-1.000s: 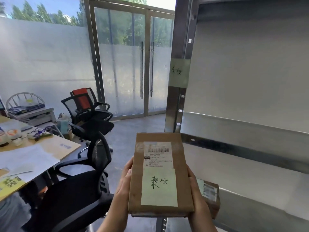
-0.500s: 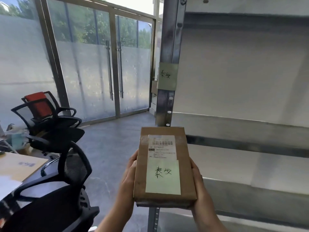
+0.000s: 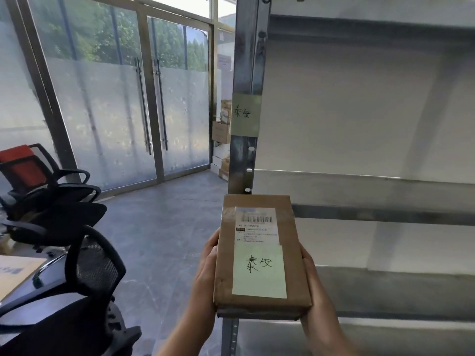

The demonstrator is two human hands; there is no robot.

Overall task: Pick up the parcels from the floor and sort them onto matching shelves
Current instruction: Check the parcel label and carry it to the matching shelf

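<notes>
Closer to the rack (image 3: 385,191) than half a second ago; chairs (image 3: 77,265) slid further left.
Both hands clasp one brown parcel (image 3: 259,255) by its long edges, left hand (image 3: 207,276), right hand (image 3: 312,283). Parcel held flat, in air, before the post (image 3: 246,60). Its note (image 3: 259,271) matches the post's label (image 3: 244,114).

Bare metal shelf (image 3: 359,187) bears a handwritten note (image 3: 245,114) on its upright.
</notes>
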